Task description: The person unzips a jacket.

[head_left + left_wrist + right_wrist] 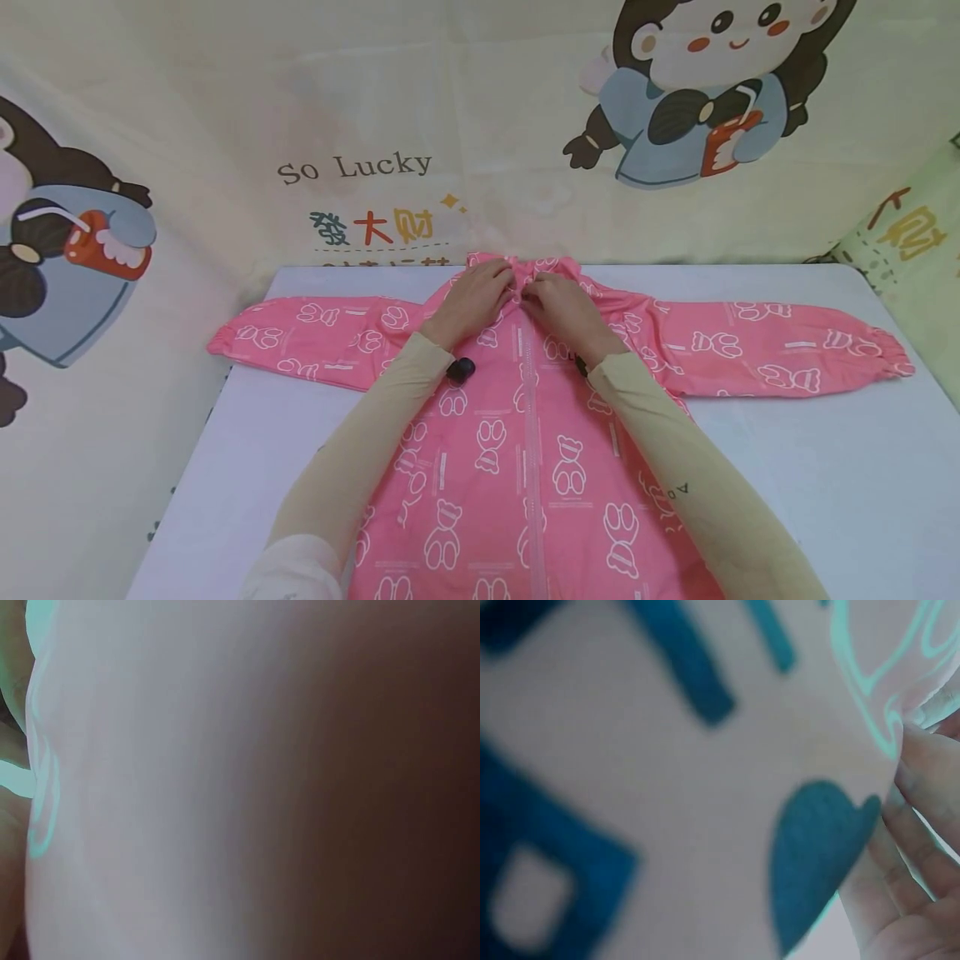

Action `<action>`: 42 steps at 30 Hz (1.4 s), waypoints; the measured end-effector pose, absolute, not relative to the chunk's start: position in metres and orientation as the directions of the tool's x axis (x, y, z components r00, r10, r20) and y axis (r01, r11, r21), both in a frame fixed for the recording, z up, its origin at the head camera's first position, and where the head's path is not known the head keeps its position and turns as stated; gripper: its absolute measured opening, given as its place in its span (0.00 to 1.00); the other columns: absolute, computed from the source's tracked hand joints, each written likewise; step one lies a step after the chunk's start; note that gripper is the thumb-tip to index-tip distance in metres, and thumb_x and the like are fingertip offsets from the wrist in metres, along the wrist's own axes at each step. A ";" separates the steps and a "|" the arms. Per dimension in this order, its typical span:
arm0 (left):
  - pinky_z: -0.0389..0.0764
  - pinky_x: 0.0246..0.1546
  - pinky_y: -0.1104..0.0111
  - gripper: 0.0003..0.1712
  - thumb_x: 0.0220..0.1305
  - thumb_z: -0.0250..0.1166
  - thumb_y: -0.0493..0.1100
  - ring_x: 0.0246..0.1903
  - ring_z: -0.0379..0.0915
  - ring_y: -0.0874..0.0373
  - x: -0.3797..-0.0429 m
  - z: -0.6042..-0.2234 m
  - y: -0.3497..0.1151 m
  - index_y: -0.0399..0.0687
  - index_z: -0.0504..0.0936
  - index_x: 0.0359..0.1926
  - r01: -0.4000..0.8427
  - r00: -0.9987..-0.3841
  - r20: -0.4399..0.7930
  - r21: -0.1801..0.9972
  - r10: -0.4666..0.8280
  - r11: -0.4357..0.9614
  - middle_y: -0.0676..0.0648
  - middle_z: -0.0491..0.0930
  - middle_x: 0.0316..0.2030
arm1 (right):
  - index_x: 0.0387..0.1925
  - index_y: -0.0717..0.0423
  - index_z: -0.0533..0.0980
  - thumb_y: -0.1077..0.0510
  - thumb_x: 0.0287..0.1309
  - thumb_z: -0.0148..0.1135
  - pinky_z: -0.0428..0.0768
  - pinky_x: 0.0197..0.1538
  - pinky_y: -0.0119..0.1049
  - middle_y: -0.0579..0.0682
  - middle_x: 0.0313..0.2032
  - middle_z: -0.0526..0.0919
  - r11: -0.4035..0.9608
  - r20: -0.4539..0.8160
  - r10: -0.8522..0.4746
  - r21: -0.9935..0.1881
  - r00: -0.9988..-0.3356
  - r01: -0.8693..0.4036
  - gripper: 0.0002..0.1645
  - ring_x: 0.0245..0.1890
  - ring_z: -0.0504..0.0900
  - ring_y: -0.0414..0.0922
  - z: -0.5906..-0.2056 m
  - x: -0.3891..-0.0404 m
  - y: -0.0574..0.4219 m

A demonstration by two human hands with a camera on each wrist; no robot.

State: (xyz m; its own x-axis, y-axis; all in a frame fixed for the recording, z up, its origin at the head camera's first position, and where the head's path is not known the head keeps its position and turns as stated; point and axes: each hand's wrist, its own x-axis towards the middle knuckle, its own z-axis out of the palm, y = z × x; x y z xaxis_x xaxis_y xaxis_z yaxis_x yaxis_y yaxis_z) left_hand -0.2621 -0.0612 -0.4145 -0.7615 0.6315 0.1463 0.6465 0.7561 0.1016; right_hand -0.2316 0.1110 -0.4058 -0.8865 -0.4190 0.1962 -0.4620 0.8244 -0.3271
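Observation:
A pink long-sleeved jacket [491, 500] with white bear outlines lies front up, its sleeves spread to both sides and a pale strip running down its middle. At its gathered collar, my left hand [478, 293] pinches the cloth on the left of the neck opening. Just across from it, my right hand [564, 307] grips the collar's right side, fingertips close to the left hand's. Blurred cloth fills most of the left wrist view. In the right wrist view, fingers [922, 855] hold the edge of cloth with dark blue print. The fingertips at the collar are partly hidden.
A white table [810, 483] lies under the jacket. Behind it hangs a cream cloth [510, 167] with cartoon figures and lettering, continuing along the left side. Small black devices [461, 370] sit at the wrists.

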 end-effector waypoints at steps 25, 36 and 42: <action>0.57 0.63 0.64 0.16 0.65 0.55 0.50 0.60 0.59 0.56 -0.262 -0.415 -0.061 0.49 0.70 0.51 0.618 -0.786 0.139 0.151 0.603 0.771 0.48 0.66 0.58 | 0.31 0.59 0.79 0.59 0.58 0.59 0.77 0.39 0.40 0.52 0.26 0.79 0.835 0.252 -0.470 -0.184 -0.846 -0.519 0.07 0.28 0.77 0.48 -0.404 -0.233 0.108; 0.59 0.62 0.65 0.14 0.66 0.53 0.50 0.59 0.61 0.57 -0.262 -0.417 -0.062 0.51 0.71 0.49 0.620 -0.783 0.151 0.130 0.603 0.774 0.49 0.67 0.58 | 0.35 0.58 0.79 0.58 0.58 0.59 0.77 0.42 0.38 0.51 0.29 0.79 0.812 0.218 -0.495 -0.227 -0.841 -0.538 0.07 0.30 0.77 0.46 -0.403 -0.230 0.111; 0.60 0.62 0.65 0.13 0.67 0.53 0.50 0.59 0.61 0.56 -0.262 -0.418 -0.062 0.51 0.72 0.49 0.614 -0.788 0.139 0.133 0.599 0.778 0.49 0.68 0.58 | 0.32 0.56 0.79 0.59 0.57 0.58 0.77 0.40 0.38 0.49 0.28 0.79 0.780 0.237 -0.510 -0.279 -0.827 -0.561 0.06 0.29 0.76 0.45 -0.407 -0.227 0.116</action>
State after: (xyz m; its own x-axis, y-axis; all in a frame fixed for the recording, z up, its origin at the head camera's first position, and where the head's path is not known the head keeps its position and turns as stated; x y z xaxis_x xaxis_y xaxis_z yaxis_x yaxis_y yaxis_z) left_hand -0.2623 -0.0620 -0.4177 -0.7885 0.5992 0.1389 0.6144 0.7777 0.1333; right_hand -0.2267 0.1164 -0.4068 -0.8269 -0.5098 0.2374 -0.5607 0.7796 -0.2790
